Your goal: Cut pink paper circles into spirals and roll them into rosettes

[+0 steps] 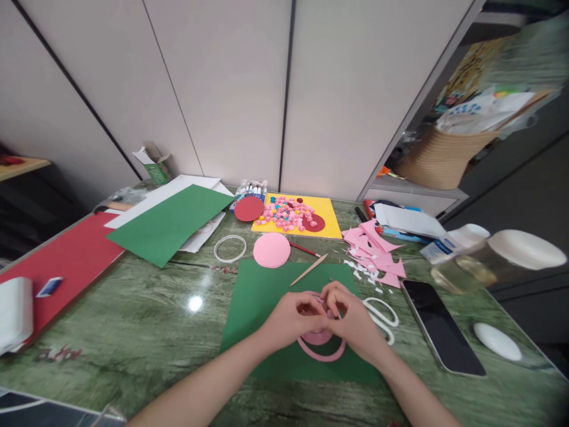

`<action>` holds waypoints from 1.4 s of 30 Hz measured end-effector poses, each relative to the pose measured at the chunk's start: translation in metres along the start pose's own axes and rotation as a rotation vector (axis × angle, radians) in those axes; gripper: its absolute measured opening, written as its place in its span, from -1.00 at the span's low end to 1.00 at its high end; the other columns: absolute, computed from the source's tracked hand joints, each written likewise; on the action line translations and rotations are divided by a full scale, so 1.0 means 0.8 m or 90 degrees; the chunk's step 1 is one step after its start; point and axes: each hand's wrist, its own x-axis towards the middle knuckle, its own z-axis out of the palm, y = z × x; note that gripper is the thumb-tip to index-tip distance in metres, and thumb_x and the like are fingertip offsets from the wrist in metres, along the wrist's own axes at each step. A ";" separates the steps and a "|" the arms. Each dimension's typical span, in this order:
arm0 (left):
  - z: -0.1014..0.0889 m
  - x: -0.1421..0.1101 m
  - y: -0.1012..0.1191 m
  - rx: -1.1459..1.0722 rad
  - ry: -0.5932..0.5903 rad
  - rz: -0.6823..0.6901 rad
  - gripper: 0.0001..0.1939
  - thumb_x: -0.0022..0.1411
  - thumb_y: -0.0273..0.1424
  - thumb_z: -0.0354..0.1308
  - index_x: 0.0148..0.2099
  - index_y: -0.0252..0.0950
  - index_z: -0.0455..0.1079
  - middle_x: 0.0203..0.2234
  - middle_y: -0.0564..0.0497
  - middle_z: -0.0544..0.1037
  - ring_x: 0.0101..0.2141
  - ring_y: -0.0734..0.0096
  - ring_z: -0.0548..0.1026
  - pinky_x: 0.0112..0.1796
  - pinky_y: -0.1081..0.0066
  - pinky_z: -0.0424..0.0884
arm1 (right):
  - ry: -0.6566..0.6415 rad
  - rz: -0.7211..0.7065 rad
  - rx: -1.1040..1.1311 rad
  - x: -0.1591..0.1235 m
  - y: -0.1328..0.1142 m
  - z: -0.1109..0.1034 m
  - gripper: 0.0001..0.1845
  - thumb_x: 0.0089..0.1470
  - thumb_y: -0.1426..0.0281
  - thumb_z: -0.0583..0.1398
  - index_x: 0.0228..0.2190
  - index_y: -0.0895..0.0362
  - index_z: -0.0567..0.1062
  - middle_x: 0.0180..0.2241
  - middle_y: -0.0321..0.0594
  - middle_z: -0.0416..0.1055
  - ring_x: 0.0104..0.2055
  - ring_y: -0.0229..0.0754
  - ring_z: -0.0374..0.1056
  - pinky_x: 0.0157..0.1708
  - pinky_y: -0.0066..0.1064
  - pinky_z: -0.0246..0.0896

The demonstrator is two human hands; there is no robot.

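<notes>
Left hand near right hand, fingers bent, pinching

noted paper ring at lower centre, under left hand and right hand, over paper sheet. found scissors right of hands, phone farther right. located tape roll left of paper disc, balls on card above mid-frame.

On a green, wood-grained table lies a dark green sheet, with a phone to its right and a tape roll near its far left corner. Well to this sheet's left lies red paper; beyond its far edge, yellow paper.
</notes>
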 end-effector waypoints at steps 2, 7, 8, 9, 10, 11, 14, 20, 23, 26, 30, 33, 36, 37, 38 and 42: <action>-0.001 0.000 0.000 -0.004 -0.005 -0.002 -0.80 -0.08 -0.35 0.30 -0.44 -0.41 0.48 -0.39 -0.08 0.53 -0.38 0.37 0.46 -0.32 0.41 0.35 | 0.000 -0.002 -0.003 0.000 0.000 0.000 -0.62 -0.27 0.62 0.20 -0.68 0.08 0.07 -0.40 -0.27 0.23 -0.31 -0.17 0.22 -0.33 -0.41 0.09; -0.001 -0.001 0.004 -0.001 -0.009 -0.013 -0.76 -0.10 -0.30 0.32 -0.44 -0.40 0.48 -0.36 -0.12 0.55 -0.32 0.28 0.49 -0.26 0.35 0.36 | -0.001 -0.017 -0.022 0.000 -0.001 0.000 -0.61 -0.28 0.63 0.19 -0.65 0.07 0.06 -0.41 -0.29 0.23 -0.32 -0.17 0.20 -0.34 -0.41 0.08; 0.000 -0.001 0.004 0.000 -0.008 -0.014 -0.76 -0.10 -0.29 0.32 -0.45 -0.40 0.48 -0.36 -0.12 0.56 -0.32 0.28 0.48 -0.26 0.35 0.36 | -0.001 -0.020 -0.022 0.000 -0.002 0.000 -0.61 -0.28 0.64 0.19 -0.64 0.07 0.06 -0.41 -0.29 0.22 -0.33 -0.18 0.19 -0.34 -0.42 0.07; 0.000 -0.001 0.004 0.002 -0.006 -0.015 -0.76 -0.10 -0.30 0.31 -0.45 -0.40 0.48 -0.37 -0.11 0.56 -0.33 0.28 0.48 -0.26 0.36 0.36 | -0.002 -0.022 -0.021 0.000 -0.002 0.001 -0.62 -0.28 0.64 0.18 -0.64 0.07 0.06 -0.41 -0.29 0.22 -0.33 -0.18 0.19 -0.35 -0.42 0.07; 0.000 -0.001 0.004 0.005 -0.005 -0.016 -0.77 -0.10 -0.31 0.31 -0.45 -0.40 0.48 -0.39 -0.10 0.55 -0.34 0.30 0.48 -0.27 0.37 0.35 | -0.003 -0.022 -0.020 0.000 -0.003 0.001 -0.62 -0.28 0.64 0.18 -0.63 0.07 0.05 -0.41 -0.30 0.22 -0.34 -0.19 0.19 -0.36 -0.42 0.07; 0.000 -0.001 0.004 0.007 -0.004 -0.017 -0.78 -0.10 -0.32 0.31 -0.45 -0.40 0.48 -0.41 -0.09 0.55 -0.35 0.32 0.47 -0.28 0.38 0.34 | -0.003 -0.021 -0.018 0.000 -0.003 0.001 -0.62 -0.28 0.65 0.17 -0.63 0.07 0.05 -0.41 -0.30 0.21 -0.34 -0.19 0.18 -0.36 -0.42 0.06; 0.000 0.000 0.002 0.006 -0.005 -0.024 -0.80 -0.09 -0.35 0.30 -0.44 -0.41 0.49 -0.44 -0.07 0.54 -0.39 0.37 0.44 -0.31 0.41 0.32 | -0.003 -0.017 -0.014 -0.001 -0.003 0.002 -0.62 -0.28 0.65 0.17 -0.62 0.07 0.05 -0.41 -0.31 0.21 -0.36 -0.20 0.17 -0.37 -0.43 0.06; -0.003 0.002 0.000 0.002 -0.018 -0.029 -0.81 -0.10 -0.36 0.31 -0.46 -0.42 0.49 -0.49 -0.03 0.51 -0.43 0.42 0.40 -0.34 0.43 0.27 | -0.013 -0.018 -0.008 -0.002 -0.002 0.002 -0.60 -0.28 0.64 0.18 -0.61 0.07 0.04 -0.40 -0.31 0.21 -0.35 -0.21 0.17 -0.37 -0.43 0.05; -0.002 0.001 0.000 -0.004 -0.021 -0.035 -0.82 -0.11 -0.37 0.31 -0.46 -0.42 0.49 -0.49 -0.03 0.50 -0.43 0.43 0.38 -0.35 0.43 0.26 | -0.015 -0.017 -0.009 -0.002 -0.002 0.002 -0.60 -0.29 0.65 0.19 -0.61 0.07 0.05 -0.39 -0.30 0.21 -0.35 -0.20 0.17 -0.37 -0.43 0.05; -0.002 0.000 0.000 -0.013 -0.024 -0.044 -0.83 -0.12 -0.39 0.31 -0.47 -0.41 0.49 -0.49 -0.02 0.49 -0.44 0.44 0.37 -0.36 0.44 0.24 | -0.017 -0.010 -0.006 -0.002 -0.005 0.002 -0.60 -0.30 0.65 0.19 -0.61 0.07 0.05 -0.38 -0.29 0.21 -0.36 -0.21 0.15 -0.38 -0.43 0.04; -0.001 0.001 0.003 -0.032 -0.021 -0.066 -0.85 -0.14 -0.40 0.31 -0.50 -0.41 0.48 -0.53 0.01 0.47 -0.47 0.47 0.35 -0.39 0.46 0.23 | -0.023 -0.008 -0.002 -0.002 -0.009 0.002 -0.63 -0.30 0.65 0.16 -0.61 0.07 0.05 -0.38 -0.29 0.21 -0.36 -0.21 0.16 -0.38 -0.44 0.05; -0.001 0.001 0.005 -0.055 -0.026 -0.079 -0.86 -0.16 -0.41 0.31 -0.53 -0.40 0.47 -0.55 0.03 0.45 -0.48 0.49 0.35 -0.39 0.46 0.24 | -0.027 -0.012 -0.007 -0.003 -0.010 0.003 -0.64 -0.33 0.66 0.13 -0.61 0.07 0.05 -0.39 -0.31 0.21 -0.35 -0.21 0.17 -0.37 -0.44 0.04; 0.000 0.000 0.007 -0.064 -0.029 -0.087 -0.86 -0.15 -0.41 0.31 -0.53 -0.40 0.46 -0.56 0.03 0.44 -0.49 0.50 0.34 -0.39 0.46 0.25 | -0.027 -0.011 -0.011 -0.003 -0.009 0.003 -0.64 -0.33 0.66 0.14 -0.61 0.07 0.05 -0.40 -0.32 0.21 -0.36 -0.22 0.17 -0.37 -0.44 0.04; 0.000 0.000 0.006 -0.063 -0.027 -0.087 -0.86 -0.14 -0.41 0.30 -0.52 -0.40 0.46 -0.56 0.03 0.43 -0.49 0.50 0.34 -0.39 0.46 0.25 | -0.028 -0.008 -0.011 -0.003 -0.009 0.002 -0.64 -0.33 0.67 0.13 -0.61 0.07 0.05 -0.40 -0.33 0.21 -0.36 -0.22 0.17 -0.37 -0.44 0.04; 0.000 0.000 0.006 -0.059 -0.023 -0.086 -0.86 -0.12 -0.40 0.29 -0.51 -0.40 0.46 -0.56 0.03 0.43 -0.49 0.50 0.34 -0.40 0.47 0.24 | -0.028 -0.004 -0.011 -0.003 -0.008 0.002 -0.64 -0.34 0.68 0.13 -0.61 0.07 0.06 -0.39 -0.33 0.21 -0.36 -0.22 0.17 -0.37 -0.44 0.04; 0.000 0.001 0.001 -0.022 -0.005 -0.053 -0.86 -0.03 -0.39 0.24 -0.49 -0.40 0.45 -0.54 0.04 0.43 -0.48 0.49 0.34 -0.39 0.47 0.23 | -0.028 0.011 -0.001 -0.002 -0.008 0.002 -0.63 -0.34 0.69 0.16 -0.61 0.08 0.08 -0.40 -0.34 0.21 -0.34 -0.22 0.18 -0.34 -0.43 0.05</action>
